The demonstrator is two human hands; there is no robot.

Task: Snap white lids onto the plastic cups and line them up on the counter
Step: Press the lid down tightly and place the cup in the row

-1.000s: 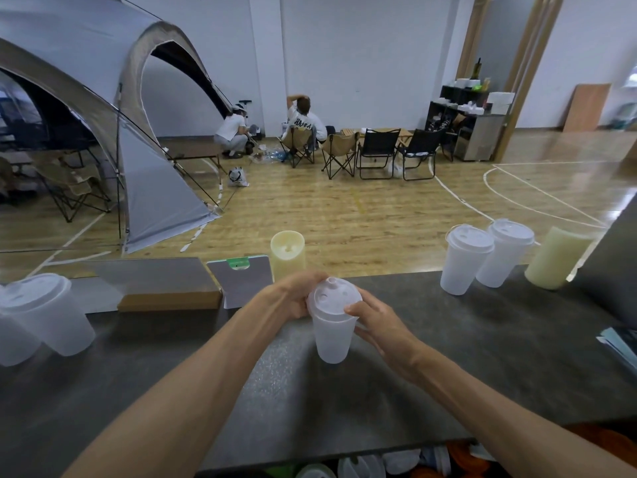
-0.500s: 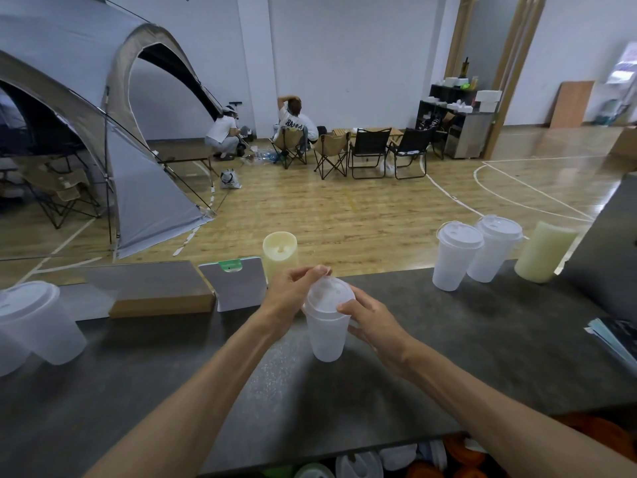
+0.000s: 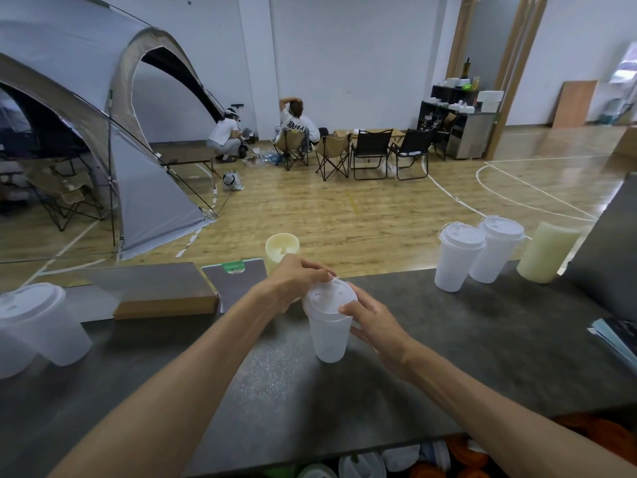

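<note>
A dark grey speckled surface runs across a hall with a wood floor and a grey dome tent. Near its middle stands a translucent plastic cup wearing a white round lid. The left hand curls over the lid's rim at ten o'clock, fingertips pressing on its far edge. The right hand pinches the rim at three o'clock, thumb on top, fingers against the cup wall; whether the lid is fully seated is hard to judge. At two o'clock two lidded white cups stand touching, a pale yellow cylinder just beside them. At nine o'clock sits a lidded clear cup.
</note>
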